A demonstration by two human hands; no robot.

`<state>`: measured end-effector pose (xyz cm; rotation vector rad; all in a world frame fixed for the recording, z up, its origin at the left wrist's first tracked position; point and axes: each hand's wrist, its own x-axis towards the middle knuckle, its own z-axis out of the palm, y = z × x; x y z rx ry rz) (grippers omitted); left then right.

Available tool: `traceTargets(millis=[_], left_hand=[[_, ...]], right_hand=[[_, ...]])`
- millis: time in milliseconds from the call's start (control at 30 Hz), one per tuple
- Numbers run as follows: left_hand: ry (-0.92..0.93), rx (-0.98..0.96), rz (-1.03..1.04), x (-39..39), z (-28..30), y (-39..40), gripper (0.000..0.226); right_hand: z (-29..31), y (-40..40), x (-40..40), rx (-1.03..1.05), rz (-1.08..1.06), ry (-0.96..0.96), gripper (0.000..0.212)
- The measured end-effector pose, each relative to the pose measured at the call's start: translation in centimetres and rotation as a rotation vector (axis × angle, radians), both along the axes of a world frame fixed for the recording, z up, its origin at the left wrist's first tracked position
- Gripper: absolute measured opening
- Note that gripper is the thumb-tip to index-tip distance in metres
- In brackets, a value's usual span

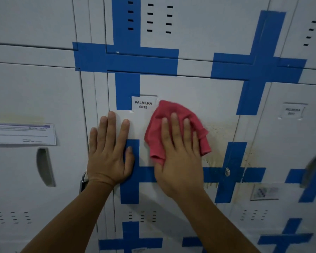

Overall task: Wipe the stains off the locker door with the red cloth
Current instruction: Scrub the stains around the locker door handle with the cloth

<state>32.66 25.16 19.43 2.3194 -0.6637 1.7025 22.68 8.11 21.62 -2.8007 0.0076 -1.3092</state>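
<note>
The locker door (190, 92) is pale grey with blue crosses and a white label reading PALMERA 0015 (143, 105). My right hand (179, 154) presses the red cloth (173, 114) flat against the door, just right of the label. Yellowish-brown stains (219, 128) spread over the door to the right of the cloth, with drips (211, 162) running down near the blue cross. My left hand (109, 150) lies flat and spread on the door's left edge, holding nothing.
A padlock (83, 181) hangs by my left wrist. The left neighbouring locker carries a paper notice (22, 133) and a recessed handle (44, 167). The right neighbouring locker has a label (293, 111) and handle (312, 170). Vent slots (150, 17) sit above.
</note>
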Motion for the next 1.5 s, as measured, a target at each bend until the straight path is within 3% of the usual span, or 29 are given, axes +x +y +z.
traceTargets(millis=[100, 233, 367, 433, 567, 700, 900, 1033, 1133, 1267, 1500], left_hand=[[0.000, 0.000, 0.009, -0.1, 0.1, 0.0, 0.070], [0.004, 0.001, 0.007, 0.0, 0.1, 0.0, 0.070], [0.044, 0.007, -0.005, -0.9, 0.3, -0.3, 0.068], [0.097, 0.002, -0.042, -2.0, 1.1, -0.7, 0.067], [0.103, -0.010, -0.127, -4.3, 6.0, -3.6, 0.061], [0.048, 0.071, -0.080, -2.8, 9.0, -5.4, 0.063], [-0.084, 0.092, -0.058, -0.8, 7.8, -5.3, 0.063], [-0.089, 0.086, -0.053, -1.0, 7.9, -5.3, 0.063], [-0.073, 0.075, -0.056, -1.2, 7.7, -5.3, 0.065], [-0.060, 0.080, -0.057, -1.2, 8.0, -5.3, 0.066], [-0.065, 0.079, -0.087, -1.0, 7.9, -5.3, 0.067]], right_hand=[[2.7, -2.8, -0.5, 0.220, -0.120, -0.053, 0.079], [4.2, -1.6, -0.3, 0.419, -0.080, -0.098, 0.080], [2.7, 1.3, -1.0, 0.193, 0.055, -0.005, 0.079], [2.8, -0.1, -1.3, 0.089, 0.019, 0.010, 0.078], [4.9, -5.6, -1.8, 0.276, -0.150, 0.012, 0.081], [5.7, -7.1, -2.4, 0.407, -0.157, -0.032, 0.081], [2.6, -0.6, -1.8, 0.220, 0.051, 0.042, 0.082], [2.2, -2.9, -2.2, 0.091, 0.041, 0.044, 0.079], [3.0, -6.7, -3.1, 0.275, -0.117, 0.038, 0.082], [4.5, -6.8, -2.8, 0.524, -0.134, -0.017, 0.085], [3.0, 0.2, -2.0, 0.281, 0.069, 0.043, 0.085]])
